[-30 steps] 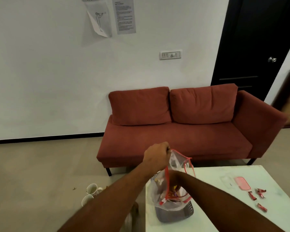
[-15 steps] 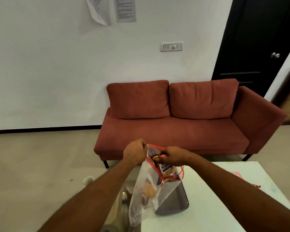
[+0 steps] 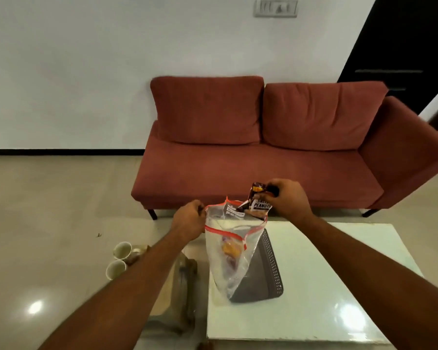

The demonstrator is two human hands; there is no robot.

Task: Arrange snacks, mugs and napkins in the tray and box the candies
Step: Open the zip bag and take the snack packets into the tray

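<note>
My left hand pinches the left rim of a clear zip bag with a red seal, holding it up over a dark grey perforated tray on the white table. My right hand grips the top of a dark peanut packet, which stands half out of the bag's mouth. Another dark packet and an orange snack lie inside the bag. Two white mugs stand on the floor to the left of the table.
A red sofa stands against the wall just beyond the table. A brownish bag lies on the floor by the table's left edge. A black door is at the far right.
My right hand has lifted the peanut packet up out of the bag's mouth. The view has dropped and moved closer to the table.
</note>
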